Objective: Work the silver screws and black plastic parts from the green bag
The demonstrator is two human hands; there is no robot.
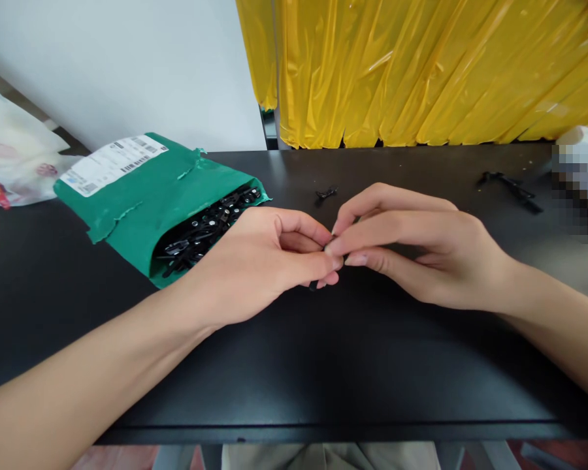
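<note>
My left hand (255,261) is closed, its thumb and fingers pinching a small black strip-like piece (313,286), mostly hidden by the fingers. My right hand (421,251) meets it from the right, its thumb and fingertips closed on the same piece. Both hands are just above the dark tabletop. Behind my left wrist lies a torn-open green mailing bag (161,189) with a white label. Its mouth shows many black pieces (210,225) with shiny round silver spots. One small black piece (326,194) lies on the table beyond my hands.
More black pieces (512,189) lie at the right of the black table (323,372). A clear plastic bag (24,163) stands at the far left. Yellow plastic sheeting (396,72) and a white panel (142,65) rise behind. A white, partly pixelated object (583,156) sits at the right edge.
</note>
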